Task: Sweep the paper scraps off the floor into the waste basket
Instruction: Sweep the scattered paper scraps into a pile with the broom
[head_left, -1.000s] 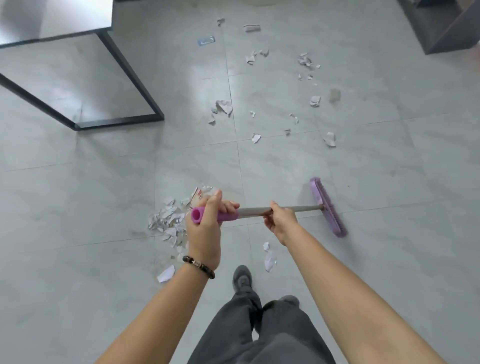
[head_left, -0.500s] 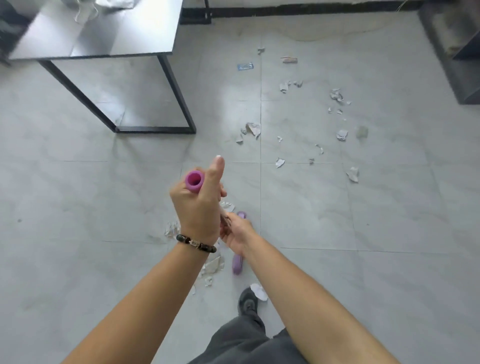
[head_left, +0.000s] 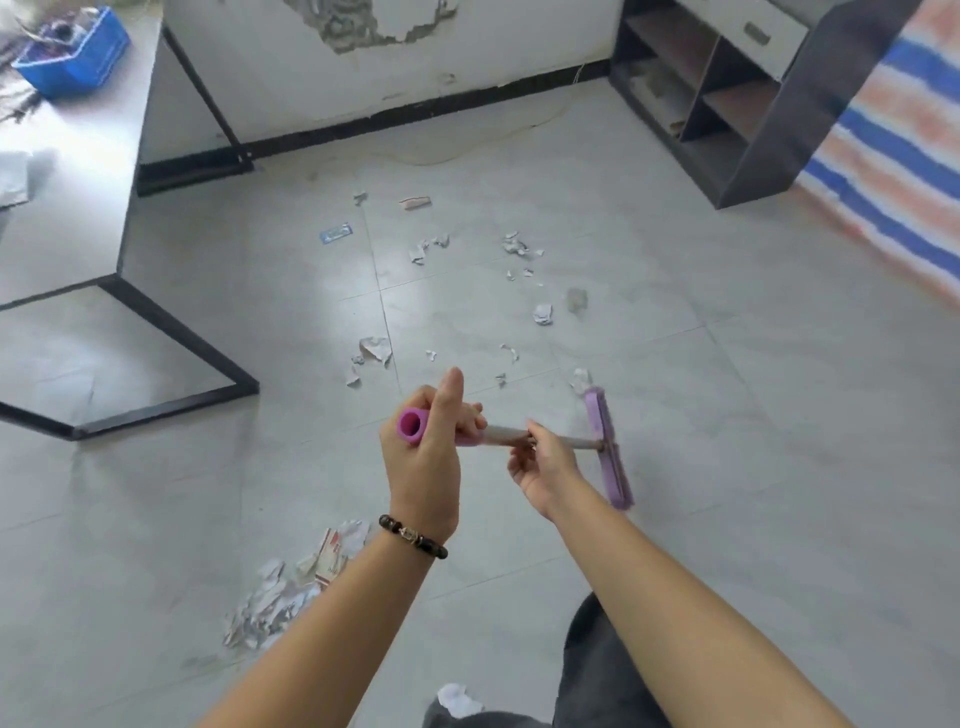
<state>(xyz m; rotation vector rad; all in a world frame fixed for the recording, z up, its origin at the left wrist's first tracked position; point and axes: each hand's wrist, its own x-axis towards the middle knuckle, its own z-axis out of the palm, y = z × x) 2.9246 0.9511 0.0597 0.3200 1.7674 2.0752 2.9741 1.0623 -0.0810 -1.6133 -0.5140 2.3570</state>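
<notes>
Purple broom (head_left: 605, 447) gripped in both hands over the tiled floor (head_left: 727, 467).
Left hand (head_left: 426, 457) wraps its handle end, right hand (head_left: 545, 462) pinches the shaft; paper scraps (head_left: 280, 597) lie heaped below the left forearm.

The broom head (head_left: 607, 448) blurs with motion — the left forearm (head_left: 332, 618) hides part of the swept scrap pile (head_left: 283, 592) (waste basket unseen).

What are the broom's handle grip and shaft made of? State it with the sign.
Handle grip: likely soft plastic or rubber, matte purple, hollow at its open end. Shaft: probably metal, a thin, smooth grey tube, though painted plastic is possible.
</notes>
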